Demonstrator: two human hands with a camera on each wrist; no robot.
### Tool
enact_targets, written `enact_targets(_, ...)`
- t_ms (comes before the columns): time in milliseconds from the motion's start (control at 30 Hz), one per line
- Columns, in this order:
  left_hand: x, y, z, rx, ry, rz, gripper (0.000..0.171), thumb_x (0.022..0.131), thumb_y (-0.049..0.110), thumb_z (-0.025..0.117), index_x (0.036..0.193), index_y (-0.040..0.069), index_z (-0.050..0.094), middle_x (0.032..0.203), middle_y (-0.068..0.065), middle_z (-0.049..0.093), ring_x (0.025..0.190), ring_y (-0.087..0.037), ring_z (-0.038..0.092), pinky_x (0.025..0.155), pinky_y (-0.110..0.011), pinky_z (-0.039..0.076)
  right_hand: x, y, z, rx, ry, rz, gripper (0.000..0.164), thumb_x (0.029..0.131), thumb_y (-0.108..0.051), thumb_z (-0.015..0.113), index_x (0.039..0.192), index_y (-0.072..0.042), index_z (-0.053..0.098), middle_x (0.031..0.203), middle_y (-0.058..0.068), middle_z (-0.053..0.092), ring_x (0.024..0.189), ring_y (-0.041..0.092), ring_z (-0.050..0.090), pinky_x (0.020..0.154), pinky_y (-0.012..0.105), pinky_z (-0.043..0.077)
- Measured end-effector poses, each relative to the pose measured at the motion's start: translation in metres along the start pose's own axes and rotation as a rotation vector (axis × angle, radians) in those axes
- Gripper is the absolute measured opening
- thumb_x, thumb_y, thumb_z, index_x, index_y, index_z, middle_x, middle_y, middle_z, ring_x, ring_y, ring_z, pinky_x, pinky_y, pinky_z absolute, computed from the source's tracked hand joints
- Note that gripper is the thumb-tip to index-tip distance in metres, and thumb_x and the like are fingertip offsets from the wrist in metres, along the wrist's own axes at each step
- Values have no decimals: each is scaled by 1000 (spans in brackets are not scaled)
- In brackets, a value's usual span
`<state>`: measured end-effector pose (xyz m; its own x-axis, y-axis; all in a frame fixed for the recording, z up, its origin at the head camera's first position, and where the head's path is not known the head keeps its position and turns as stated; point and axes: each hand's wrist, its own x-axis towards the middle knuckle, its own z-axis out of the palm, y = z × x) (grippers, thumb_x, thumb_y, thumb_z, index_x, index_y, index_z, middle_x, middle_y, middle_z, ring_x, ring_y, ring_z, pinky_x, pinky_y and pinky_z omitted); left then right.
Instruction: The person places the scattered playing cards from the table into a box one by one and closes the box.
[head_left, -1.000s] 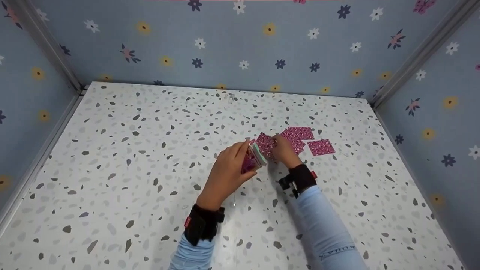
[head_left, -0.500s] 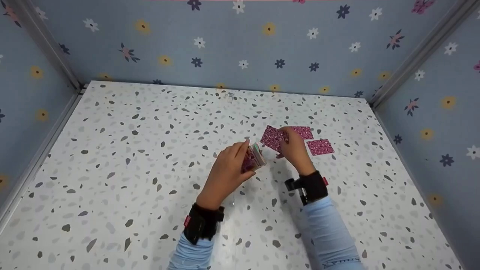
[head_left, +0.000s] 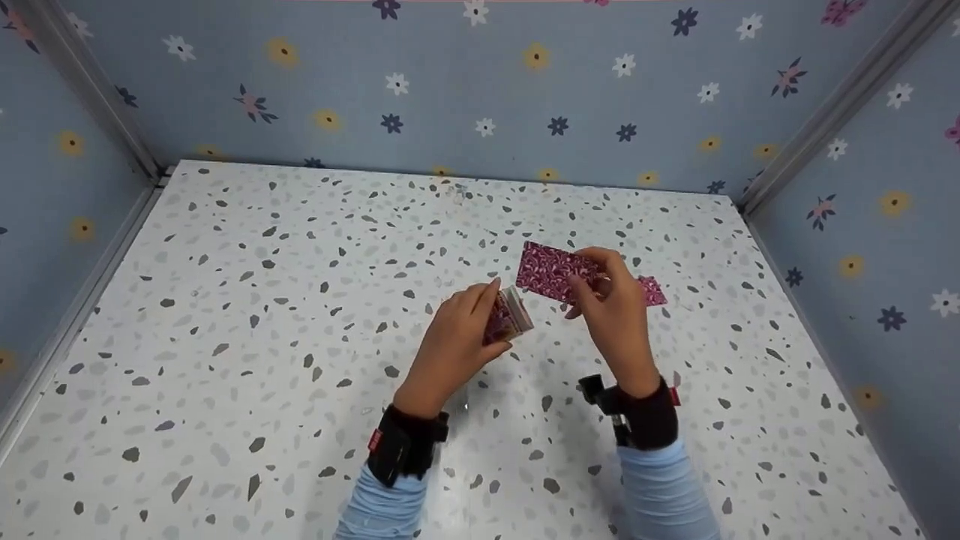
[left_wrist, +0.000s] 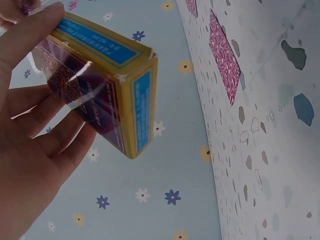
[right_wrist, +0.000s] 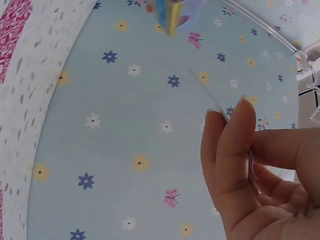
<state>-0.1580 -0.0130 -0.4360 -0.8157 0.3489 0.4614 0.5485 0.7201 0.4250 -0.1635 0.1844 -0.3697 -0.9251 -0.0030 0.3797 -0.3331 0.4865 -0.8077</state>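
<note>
My left hand (head_left: 450, 345) grips a small yellow, blue and purple playing-card box (left_wrist: 100, 80). Fingers and thumb span its sides, and its other end faces right in the head view. To the right, my right hand (head_left: 619, 315) pinches a playing card (head_left: 551, 270) with a magenta swirl-patterned back, held up apart from the box. In the right wrist view this card shows edge-on as a thin line; whether another lies behind it I cannot tell. Another magenta-backed card (head_left: 652, 291) lies on the table, partly hidden by the right hand.
A white speckled table (head_left: 300, 300) spreads beneath both hands. Blue flowered panels (head_left: 480, 90) stand at its back and sides. The left wrist view shows a magenta card (left_wrist: 224, 57) on the tabletop, with part of a second at the top edge.
My right hand has drawn rightward, away from the box, lifting the pinched card off the loose cards and turning it to face the camera. The left hand and box stay nearly in place.
</note>
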Motion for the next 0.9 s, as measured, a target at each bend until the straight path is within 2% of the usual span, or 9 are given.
enact_targets(167, 0, -1, 1, -17, 16, 4, 79, 75, 29, 78, 140, 3, 40, 129, -12, 53, 115, -27, 53, 99, -38, 45, -10, -12, 1, 35, -34, -67, 30, 86, 2, 61, 116, -2, 56, 108, 11, 60, 54, 14, 59, 48, 27, 53)
enact_targets(533, -2, -1, 0, -16, 27, 10, 79, 75, 28, 77, 140, 1, 40, 130, -12, 52, 117, -27, 52, 102, -37, 43, -15, -6, 6, 2, -101, -48, 30, 84, 8, 60, 113, 0, 58, 105, 11, 62, 67, 20, 62, 47, 31, 54)
enact_targets(900, -1, -2, -1, -47, 49, 9, 78, 74, 24, 78, 139, 1, 41, 130, -13, 51, 118, -28, 51, 102, -35, 44, -15, -5, 7, -114, -157, -105, 31, 84, 6, 62, 114, -1, 59, 106, 12, 62, 69, 18, 59, 46, 26, 52)
